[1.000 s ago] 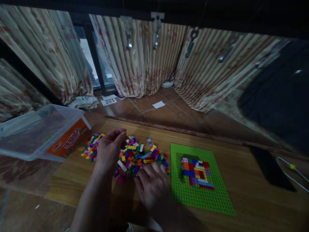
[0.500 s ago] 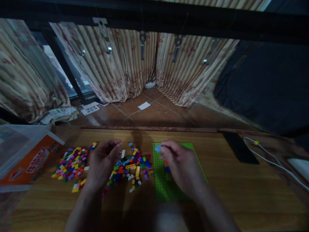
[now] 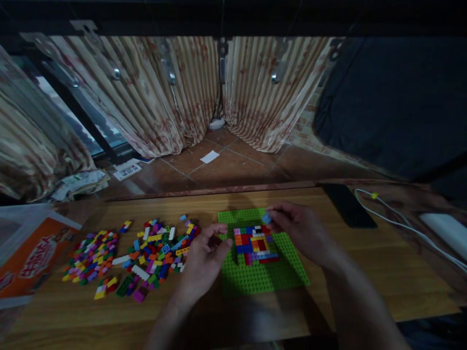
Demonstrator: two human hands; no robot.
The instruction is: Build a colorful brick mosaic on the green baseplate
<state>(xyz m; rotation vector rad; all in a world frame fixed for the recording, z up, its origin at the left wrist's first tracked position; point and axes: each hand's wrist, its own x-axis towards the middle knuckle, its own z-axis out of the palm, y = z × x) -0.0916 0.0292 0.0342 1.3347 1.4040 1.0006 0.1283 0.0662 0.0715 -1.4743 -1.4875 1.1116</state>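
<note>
A light blue toy brick is pinched between the thumb and fingers of my right hand, above the far part of a green baseplate. On the plate sits a flat block of multicoloured bricks, close to the held brick. My left hand hovers at the plate's left edge, thumb and fingers apart, with nothing visible in it. Beside it on the left lies a loose pile of mixed bricks, partly hidden behind that hand.
A second pile of small bricks lies farther left, near an orange and clear plastic package. A black phone-like slab and a white cable are at the right of the wooden table.
My left hand has moved right, from the loose bricks to the baseplate's edge. My right hand, still pinching the light blue brick, has shifted right, uncovering the assembled bricks. The view has turned slightly.
</note>
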